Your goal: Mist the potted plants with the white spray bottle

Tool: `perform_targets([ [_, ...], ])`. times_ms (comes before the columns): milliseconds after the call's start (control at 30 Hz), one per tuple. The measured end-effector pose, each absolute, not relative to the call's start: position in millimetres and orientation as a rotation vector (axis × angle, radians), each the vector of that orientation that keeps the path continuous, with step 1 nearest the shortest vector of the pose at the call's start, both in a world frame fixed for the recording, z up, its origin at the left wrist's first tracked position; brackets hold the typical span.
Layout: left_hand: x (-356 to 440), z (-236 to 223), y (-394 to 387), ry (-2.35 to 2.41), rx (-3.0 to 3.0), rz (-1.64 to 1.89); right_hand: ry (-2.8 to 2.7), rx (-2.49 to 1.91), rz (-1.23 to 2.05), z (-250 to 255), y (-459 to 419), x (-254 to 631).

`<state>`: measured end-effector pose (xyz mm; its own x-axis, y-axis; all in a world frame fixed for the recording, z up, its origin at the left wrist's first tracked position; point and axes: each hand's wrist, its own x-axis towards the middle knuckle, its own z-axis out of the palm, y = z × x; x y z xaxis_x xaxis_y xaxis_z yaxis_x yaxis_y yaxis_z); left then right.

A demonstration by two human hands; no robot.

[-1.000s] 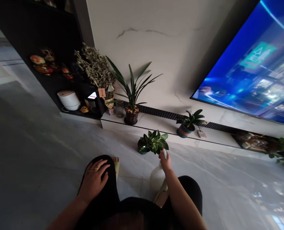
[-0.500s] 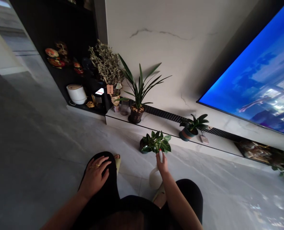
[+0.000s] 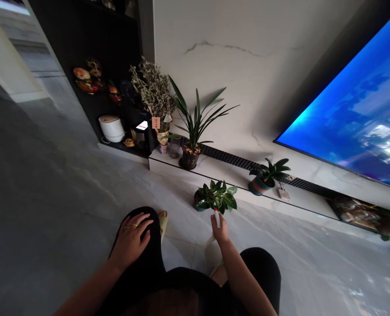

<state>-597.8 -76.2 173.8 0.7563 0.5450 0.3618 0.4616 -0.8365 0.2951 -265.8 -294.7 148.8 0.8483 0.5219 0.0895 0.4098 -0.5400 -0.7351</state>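
My right hand (image 3: 220, 229) is closed round the neck of a white spray bottle (image 3: 212, 251). Its red-tipped nozzle points at the leaves of a small potted plant (image 3: 218, 196) on the floor, just beyond my fingers. Part of the bottle's pale body shows below the hand; my forearm covers some of it. Resting flat on my left knee, my left hand (image 3: 133, 239) holds nothing, its fingers spread and a ring on one of them.
A low white ledge (image 3: 228, 174) runs along the wall, bearing a long-leaved potted plant (image 3: 190, 157), a dried bouquet (image 3: 152, 90) and another potted plant (image 3: 261, 184). A large lit television (image 3: 356, 114) hangs at right. Dark shelves (image 3: 116, 48) at left hold figurines and a white appliance (image 3: 112, 128).
My right hand and the spray bottle have shifted slightly left and down, a little away from the leaves. The view has turned slightly; my left hand stays on the knee.
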Motion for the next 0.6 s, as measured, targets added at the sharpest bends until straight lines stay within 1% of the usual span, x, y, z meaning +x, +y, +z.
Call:
perform_targets([
  [200,-598.5,172.9,-76.5,0.837,2.712,0.630,-0.840,-2.189,0.134,134.7,-291.7,-272.5],
  [300,-598.6,174.4,-76.5,0.836,2.697,0.633,-0.888,-2.225,0.180,125.2,-294.2,-275.8],
  [600,-597.3,177.5,-77.1,0.817,2.694,0.649,-0.750,-2.289,0.220,108.4,-314.6,-280.1],
])
